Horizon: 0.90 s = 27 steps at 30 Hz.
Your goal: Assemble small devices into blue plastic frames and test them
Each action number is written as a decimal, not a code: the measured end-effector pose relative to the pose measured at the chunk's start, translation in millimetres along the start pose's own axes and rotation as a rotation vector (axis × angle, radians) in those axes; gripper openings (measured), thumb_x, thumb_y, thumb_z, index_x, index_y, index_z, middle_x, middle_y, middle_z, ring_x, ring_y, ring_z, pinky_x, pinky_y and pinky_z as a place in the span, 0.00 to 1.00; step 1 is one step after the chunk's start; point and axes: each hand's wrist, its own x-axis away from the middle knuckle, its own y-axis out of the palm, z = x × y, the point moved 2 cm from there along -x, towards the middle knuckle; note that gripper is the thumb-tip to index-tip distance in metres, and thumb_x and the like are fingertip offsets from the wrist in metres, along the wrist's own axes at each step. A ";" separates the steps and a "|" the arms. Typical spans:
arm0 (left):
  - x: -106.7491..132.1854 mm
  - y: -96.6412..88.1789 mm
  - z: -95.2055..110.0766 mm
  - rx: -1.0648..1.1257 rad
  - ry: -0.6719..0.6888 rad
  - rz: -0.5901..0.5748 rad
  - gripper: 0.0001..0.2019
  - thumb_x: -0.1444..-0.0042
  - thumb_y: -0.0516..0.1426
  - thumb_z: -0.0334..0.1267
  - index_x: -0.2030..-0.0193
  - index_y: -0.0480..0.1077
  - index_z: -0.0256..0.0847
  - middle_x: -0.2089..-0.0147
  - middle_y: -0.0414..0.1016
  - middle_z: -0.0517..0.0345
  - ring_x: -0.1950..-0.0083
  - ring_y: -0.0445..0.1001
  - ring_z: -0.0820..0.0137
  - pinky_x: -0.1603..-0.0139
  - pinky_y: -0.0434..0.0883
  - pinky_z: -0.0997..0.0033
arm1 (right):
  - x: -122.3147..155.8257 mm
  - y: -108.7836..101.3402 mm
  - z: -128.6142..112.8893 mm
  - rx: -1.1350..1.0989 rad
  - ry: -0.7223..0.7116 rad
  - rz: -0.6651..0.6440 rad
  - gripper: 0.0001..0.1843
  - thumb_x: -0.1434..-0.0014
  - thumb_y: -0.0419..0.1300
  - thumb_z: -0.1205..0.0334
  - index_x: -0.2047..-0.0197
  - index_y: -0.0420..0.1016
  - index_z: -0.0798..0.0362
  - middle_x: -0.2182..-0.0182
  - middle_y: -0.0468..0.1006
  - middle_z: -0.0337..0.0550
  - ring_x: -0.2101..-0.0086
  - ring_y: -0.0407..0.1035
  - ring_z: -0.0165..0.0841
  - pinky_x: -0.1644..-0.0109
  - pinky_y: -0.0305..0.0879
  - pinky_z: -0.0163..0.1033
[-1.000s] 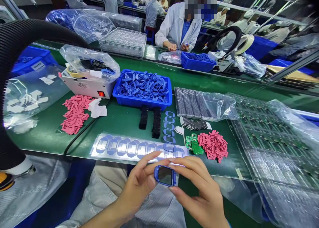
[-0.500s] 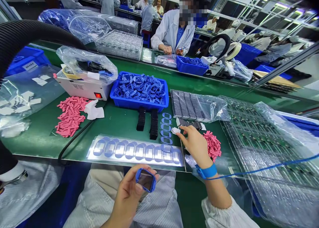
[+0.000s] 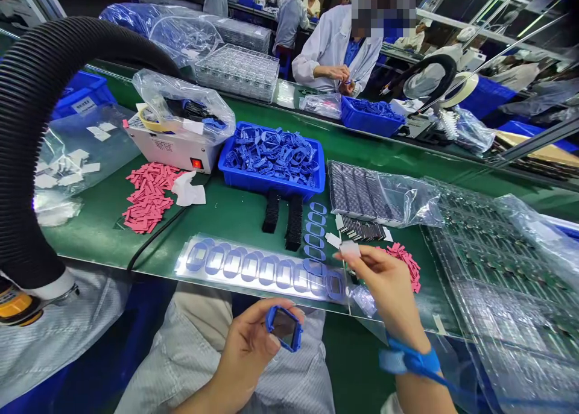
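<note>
Left hand point(image 3: 246, 357) curls its fingers point(image 3: 280, 310) around a blue watch casing point(image 3: 284, 328), held below the counter edge. Right hand point(image 3: 389, 287) pinches a small white tab point(image 3: 350, 249) narrowly, just above the green counter point(image 3: 226, 215), near blue oval gaskets point(image 3: 315, 240).

No words or numbers can be read clearly. A white label point(image 3: 84, 105) sits on a blue bin point(image 3: 67, 84), well beyond and to the left of the left hand point(image 3: 246, 357), but its print is too small and blurred to make out. Ahead of that hand, a white machine point(image 3: 167, 152) shows faint marks on its front around a lit red switch point(image 3: 196, 163), also unreadable.
</note>
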 end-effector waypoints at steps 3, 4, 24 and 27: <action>-2.8 6.9 4.0 -0.052 0.045 -0.140 0.18 0.53 0.62 0.53 0.58 0.78 0.47 0.45 0.73 0.50 0.42 0.68 0.59 0.40 0.60 0.63 | 32.7 5.0 -22.8 -0.277 -0.009 -0.303 0.23 0.47 0.58 0.40 0.74 0.77 0.53 0.77 0.79 0.43 0.76 0.71 0.33 0.73 0.66 0.34; -3.5 10.2 5.9 -0.047 0.033 -0.205 0.18 0.53 0.62 0.53 0.58 0.78 0.48 0.40 0.68 0.50 0.38 0.63 0.57 0.37 0.55 0.60 | 42.8 8.4 -28.4 -0.400 -0.002 -0.426 0.22 0.46 0.59 0.42 0.75 0.77 0.53 0.78 0.78 0.42 0.77 0.70 0.31 0.74 0.66 0.33; -4.8 26.7 10.2 0.073 -0.172 -0.377 0.20 0.53 0.60 0.57 0.61 0.78 0.46 0.61 0.64 0.57 0.60 0.64 0.69 0.52 0.64 0.68 | 69.7 -4.9 -68.7 -0.112 -0.672 -0.221 0.13 0.41 0.59 0.63 0.51 0.70 0.50 0.58 0.79 0.42 0.55 0.73 0.33 0.50 0.71 0.37; -4.5 30.1 14.2 0.020 -0.145 -0.429 0.20 0.52 0.59 0.58 0.61 0.79 0.47 0.62 0.65 0.56 0.60 0.63 0.69 0.47 0.61 0.65 | 67.4 -4.7 -67.6 -0.198 -0.587 -0.288 0.14 0.44 0.61 0.65 0.53 0.72 0.48 0.60 0.80 0.39 0.56 0.74 0.33 0.52 0.72 0.37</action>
